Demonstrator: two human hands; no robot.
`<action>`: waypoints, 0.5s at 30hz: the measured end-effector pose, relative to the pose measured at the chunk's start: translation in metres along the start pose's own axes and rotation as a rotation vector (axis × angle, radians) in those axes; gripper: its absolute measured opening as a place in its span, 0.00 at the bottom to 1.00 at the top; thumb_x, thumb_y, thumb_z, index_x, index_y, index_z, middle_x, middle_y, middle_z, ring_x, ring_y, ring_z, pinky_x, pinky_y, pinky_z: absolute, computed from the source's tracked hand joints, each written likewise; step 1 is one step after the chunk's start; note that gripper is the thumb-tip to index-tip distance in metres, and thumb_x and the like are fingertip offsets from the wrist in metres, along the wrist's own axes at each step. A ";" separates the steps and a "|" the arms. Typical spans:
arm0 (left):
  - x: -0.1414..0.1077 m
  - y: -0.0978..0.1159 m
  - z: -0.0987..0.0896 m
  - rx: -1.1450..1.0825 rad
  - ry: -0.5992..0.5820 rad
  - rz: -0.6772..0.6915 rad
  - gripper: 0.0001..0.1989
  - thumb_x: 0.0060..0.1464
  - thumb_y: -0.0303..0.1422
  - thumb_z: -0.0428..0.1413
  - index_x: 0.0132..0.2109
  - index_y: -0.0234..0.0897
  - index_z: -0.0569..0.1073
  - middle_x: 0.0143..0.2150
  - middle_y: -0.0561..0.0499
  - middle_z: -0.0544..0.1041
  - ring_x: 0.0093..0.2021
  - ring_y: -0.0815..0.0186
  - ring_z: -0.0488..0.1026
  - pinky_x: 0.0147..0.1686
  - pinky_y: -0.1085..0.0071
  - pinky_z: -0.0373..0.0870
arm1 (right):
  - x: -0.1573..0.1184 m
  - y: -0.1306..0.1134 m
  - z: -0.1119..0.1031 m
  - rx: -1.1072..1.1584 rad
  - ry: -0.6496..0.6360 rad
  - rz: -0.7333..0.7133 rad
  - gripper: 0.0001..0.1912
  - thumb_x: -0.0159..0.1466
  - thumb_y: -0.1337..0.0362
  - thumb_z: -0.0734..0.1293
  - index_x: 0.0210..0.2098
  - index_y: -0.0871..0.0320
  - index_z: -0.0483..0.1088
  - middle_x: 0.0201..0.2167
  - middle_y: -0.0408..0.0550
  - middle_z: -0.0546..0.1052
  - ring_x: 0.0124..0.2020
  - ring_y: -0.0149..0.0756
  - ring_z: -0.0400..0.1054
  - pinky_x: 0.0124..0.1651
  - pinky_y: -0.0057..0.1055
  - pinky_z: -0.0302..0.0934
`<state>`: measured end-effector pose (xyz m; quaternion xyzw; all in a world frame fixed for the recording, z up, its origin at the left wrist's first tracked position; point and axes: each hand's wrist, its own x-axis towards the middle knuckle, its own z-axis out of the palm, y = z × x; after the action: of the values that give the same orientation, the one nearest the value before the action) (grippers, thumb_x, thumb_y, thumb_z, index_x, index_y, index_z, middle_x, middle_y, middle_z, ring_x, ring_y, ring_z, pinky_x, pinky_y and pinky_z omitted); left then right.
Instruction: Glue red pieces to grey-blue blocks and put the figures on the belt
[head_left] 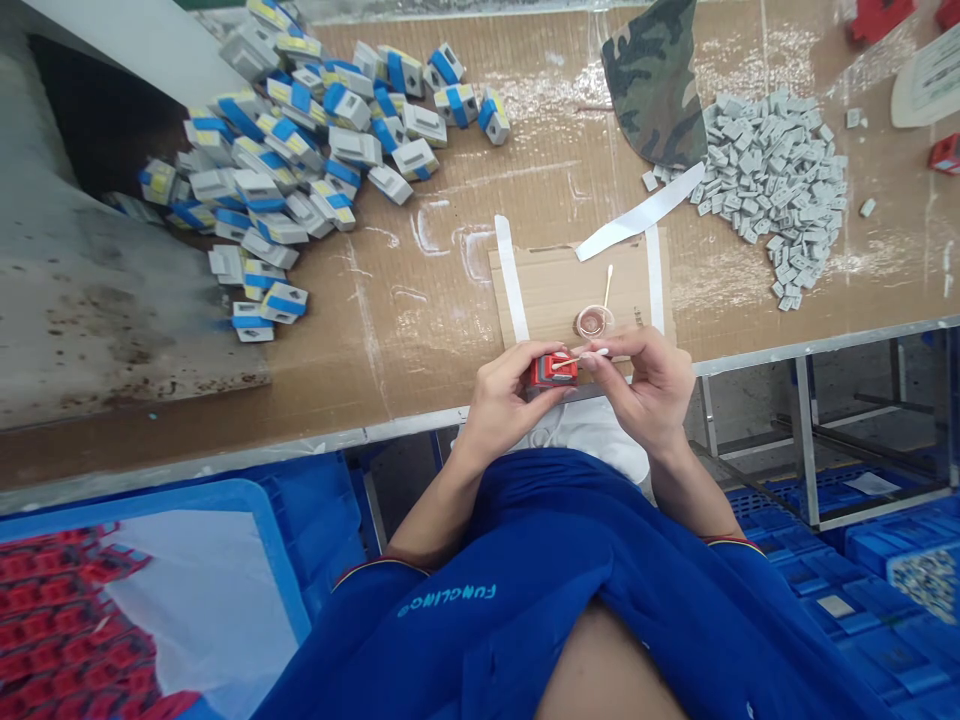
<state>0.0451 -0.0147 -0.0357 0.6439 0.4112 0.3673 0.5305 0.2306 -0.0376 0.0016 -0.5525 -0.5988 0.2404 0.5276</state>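
Left hand [506, 398] gripping a small red plastic part [553, 371], right hand [646, 392] pinching a cotton swab [589, 357] against it

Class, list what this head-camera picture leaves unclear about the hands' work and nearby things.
Head view:
Red plastic part, underside: hidden by the left hand.
Cotton swab in the right hand, tip: too small to show contact.
Small clear cup, contents: too small.
Red pieces, top right: cut off by the edge.

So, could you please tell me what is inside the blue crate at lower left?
The blue plastic crate holds packed red parts at left; a white sheet covers the rest, hiding what lies beneath.
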 end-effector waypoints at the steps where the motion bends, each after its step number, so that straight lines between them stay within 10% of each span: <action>1: 0.000 0.000 0.000 -0.001 -0.003 0.000 0.22 0.58 0.40 0.72 0.57 0.39 0.81 0.51 0.43 0.87 0.50 0.57 0.85 0.51 0.64 0.81 | 0.000 0.000 0.000 -0.009 0.002 -0.008 0.04 0.71 0.60 0.74 0.39 0.51 0.77 0.35 0.43 0.87 0.34 0.36 0.85 0.37 0.33 0.80; 15: -0.002 -0.002 0.004 0.055 0.050 0.057 0.21 0.59 0.42 0.72 0.54 0.38 0.80 0.50 0.43 0.86 0.48 0.59 0.85 0.48 0.66 0.81 | 0.001 0.001 0.001 -0.001 0.002 -0.116 0.07 0.69 0.68 0.74 0.41 0.50 0.75 0.36 0.42 0.87 0.37 0.37 0.85 0.41 0.34 0.80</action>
<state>0.0475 -0.0180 -0.0385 0.6602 0.4156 0.3869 0.4917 0.2305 -0.0367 0.0010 -0.5172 -0.6295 0.2087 0.5410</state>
